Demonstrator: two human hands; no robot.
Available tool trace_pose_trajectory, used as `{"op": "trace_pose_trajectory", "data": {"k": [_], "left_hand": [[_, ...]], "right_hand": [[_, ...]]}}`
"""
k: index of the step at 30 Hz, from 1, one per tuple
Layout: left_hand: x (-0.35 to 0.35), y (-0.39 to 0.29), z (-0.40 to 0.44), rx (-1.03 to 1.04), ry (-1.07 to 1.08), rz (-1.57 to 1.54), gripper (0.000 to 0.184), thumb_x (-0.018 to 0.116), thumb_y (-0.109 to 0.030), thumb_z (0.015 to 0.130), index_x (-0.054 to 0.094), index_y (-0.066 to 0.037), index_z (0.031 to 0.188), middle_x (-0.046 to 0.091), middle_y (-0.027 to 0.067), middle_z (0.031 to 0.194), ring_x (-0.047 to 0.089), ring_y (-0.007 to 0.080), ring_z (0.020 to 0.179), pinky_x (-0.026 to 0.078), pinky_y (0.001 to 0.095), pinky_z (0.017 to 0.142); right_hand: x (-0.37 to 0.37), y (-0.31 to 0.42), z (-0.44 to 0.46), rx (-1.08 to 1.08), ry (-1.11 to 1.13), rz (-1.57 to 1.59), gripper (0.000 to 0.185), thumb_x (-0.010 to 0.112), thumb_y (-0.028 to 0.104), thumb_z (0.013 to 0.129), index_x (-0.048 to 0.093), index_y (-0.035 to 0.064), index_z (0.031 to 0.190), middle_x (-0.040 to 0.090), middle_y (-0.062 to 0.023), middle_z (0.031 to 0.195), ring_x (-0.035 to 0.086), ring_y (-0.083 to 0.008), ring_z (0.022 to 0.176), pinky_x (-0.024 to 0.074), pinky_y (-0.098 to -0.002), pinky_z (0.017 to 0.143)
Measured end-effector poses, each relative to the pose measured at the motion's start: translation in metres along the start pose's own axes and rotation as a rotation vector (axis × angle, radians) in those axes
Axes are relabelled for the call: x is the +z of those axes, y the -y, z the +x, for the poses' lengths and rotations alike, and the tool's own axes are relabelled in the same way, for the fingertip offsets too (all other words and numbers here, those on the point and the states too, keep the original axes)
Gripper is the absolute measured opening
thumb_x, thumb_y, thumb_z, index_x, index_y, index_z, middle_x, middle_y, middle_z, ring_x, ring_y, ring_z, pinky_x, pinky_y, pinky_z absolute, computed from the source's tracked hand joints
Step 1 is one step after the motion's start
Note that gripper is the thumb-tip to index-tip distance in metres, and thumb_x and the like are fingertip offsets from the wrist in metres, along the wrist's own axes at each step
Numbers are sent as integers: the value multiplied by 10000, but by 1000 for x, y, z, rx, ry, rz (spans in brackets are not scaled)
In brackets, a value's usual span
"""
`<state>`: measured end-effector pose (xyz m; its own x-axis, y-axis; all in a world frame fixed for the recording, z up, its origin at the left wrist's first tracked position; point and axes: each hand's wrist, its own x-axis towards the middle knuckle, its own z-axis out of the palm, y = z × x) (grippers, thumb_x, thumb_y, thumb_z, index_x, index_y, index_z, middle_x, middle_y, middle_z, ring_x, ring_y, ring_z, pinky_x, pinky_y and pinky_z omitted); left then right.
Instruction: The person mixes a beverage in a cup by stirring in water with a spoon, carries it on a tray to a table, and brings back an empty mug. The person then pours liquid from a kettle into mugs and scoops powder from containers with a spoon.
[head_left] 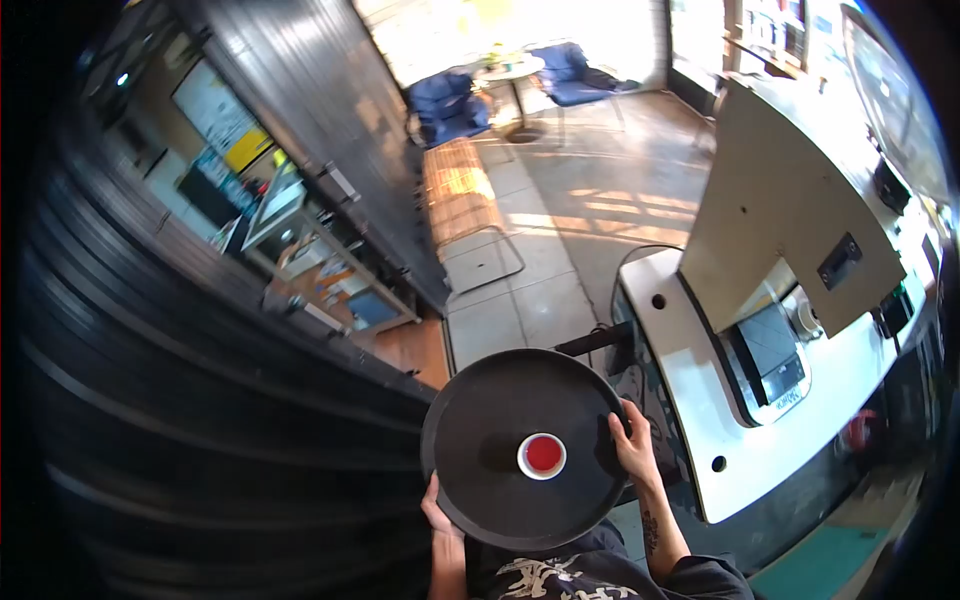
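Note:
A round black serving tray is held out level in front of my body. On it, a little right of its middle, stands a small white cup with red contents. My left hand grips the tray's lower left rim, its thumb showing at the edge and the other fingers hidden beneath. At the right rim my right hand is closed on the tray, thumb over the top edge and a finger along the outside. Neither hand touches the cup.
A white counter with a tall beige panel and a device with a dark screen stands close on the right. Dark corrugated metal runs along the left. Ahead are a slatted bench, blue chairs and a round table.

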<state>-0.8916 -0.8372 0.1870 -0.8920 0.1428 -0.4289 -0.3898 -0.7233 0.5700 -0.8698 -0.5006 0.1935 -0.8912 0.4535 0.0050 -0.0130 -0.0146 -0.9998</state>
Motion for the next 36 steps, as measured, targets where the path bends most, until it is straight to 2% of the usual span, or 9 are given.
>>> {"op": "trace_pose_trajectory", "data": {"k": [2,5,10,15,16,20,31,32,36], "left_hand": [[8,-13,34,-37,7,40,554,465,-408,1016,526,-4,1390,589,156,1365,565,328,1231,439,453,1067],[27,-31,85,-64,44,178,540,482,-396,1005,533,-18,1387,593,155,1360,559,321,1245,430,450,1080],[44,-47,193,-243,99,262,514,589,-335,954,550,-33,1368,603,151,1340,607,327,1174,488,452,1022],[62,-54,319,-133,94,443,609,708,-190,884,469,5,1410,581,161,1334,609,289,1173,497,435,1020],[121,-71,314,-108,120,565,659,735,-234,879,451,24,1416,563,158,1363,580,268,1214,468,411,1048],[145,-85,416,-148,124,739,673,766,-282,871,490,70,1374,586,147,1340,570,246,1218,426,372,1076],[321,-66,601,-132,259,725,542,712,-205,906,540,73,1338,599,168,1316,619,255,1155,506,377,1002],[327,-55,626,-175,308,668,555,705,-193,903,526,79,1353,592,176,1328,617,266,1167,500,381,1017],[384,-28,705,-324,390,664,609,662,-236,912,478,74,1403,580,198,1353,607,312,1212,491,442,1052]], "right_hand": [[6,-6,10,51,-60,24,330,577,155,1018,568,-41,1284,692,-127,1139,608,-175,1105,461,-331,966],[20,3,29,67,-158,56,326,565,160,1027,569,-33,1290,689,-139,1160,613,-191,1103,452,-344,986],[36,-15,76,66,-338,7,302,566,146,1029,573,-32,1273,685,-102,1125,611,-158,1064,469,-306,943],[57,-37,149,-3,-503,-248,258,570,133,1027,598,-23,1230,682,-55,1065,602,-116,1014,480,-266,895],[64,-32,165,22,-530,-204,249,570,136,1027,605,-19,1218,681,-50,1052,597,-110,1001,478,-263,891],[78,-15,241,37,-569,-104,256,558,126,1022,594,-39,1215,689,-81,1055,601,-132,1009,472,-286,905],[51,-5,452,3,-689,-27,216,533,130,1036,592,-21,1180,603,16,940,521,-59,904,435,-228,819],[41,-14,471,-4,-696,-109,240,505,108,1034,581,-40,1207,654,-70,1012,582,-133,962,464,-280,869],[10,-6,537,-54,-778,-57,235,492,93,1029,576,-35,1208,648,-95,964,588,-146,920,470,-295,838]]}}
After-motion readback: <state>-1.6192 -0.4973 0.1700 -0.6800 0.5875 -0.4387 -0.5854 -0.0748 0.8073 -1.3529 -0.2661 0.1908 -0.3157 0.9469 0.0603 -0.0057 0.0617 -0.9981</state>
